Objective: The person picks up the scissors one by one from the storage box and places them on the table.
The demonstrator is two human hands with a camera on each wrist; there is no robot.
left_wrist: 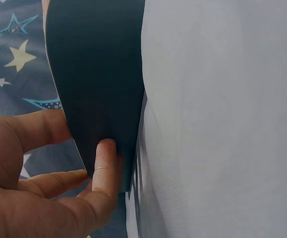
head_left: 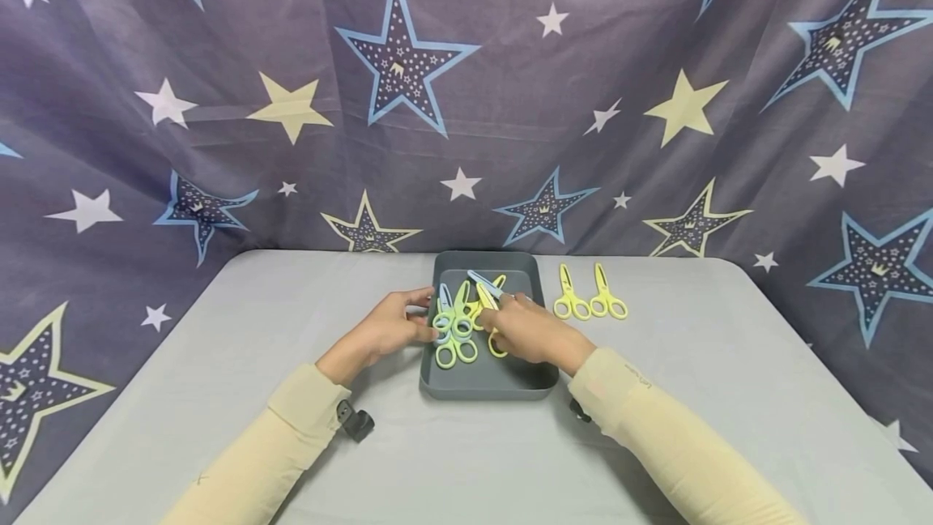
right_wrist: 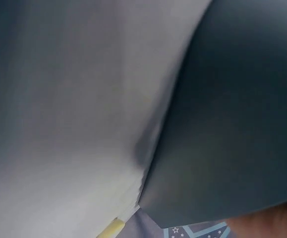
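- The left hand [head_left: 386, 325] holds the tray [head_left: 488, 379] at its left side; in the left wrist view its fingers meet the rim, one fingertip resting against the outer wall.
- The right hand [head_left: 530, 329] reaches into the tray from the right, fingers bent over yellow scissors [head_left: 484, 296]; whether it pinches them cannot be told.
- Those yellow scissors lie in the tray, blades slanting away from the person, one handle loop showing beside the fingers.
- Blue scissors [head_left: 483, 282] stick out just beyond the right hand, which hides their other end.
- Another yellow pair [head_left: 500, 280] shows partly behind the right hand, overlapped by other scissors.
- On the tray's left side, green scissors [head_left: 462, 296] and a light-blue pair [head_left: 445, 296] overlap in a cluster, handles toward the person.
- Two yellow scissors [head_left: 603, 293] lie side by side on the desk [head_left: 729, 395], just right of the tray, blades pointing away from the person.
- Both arms wear cream sleeves [head_left: 251, 448], with a small dark device [head_left: 355, 421] under the left wrist.
- A grey curtain [head_left: 474, 14] patterned with stars hangs behind the desk.
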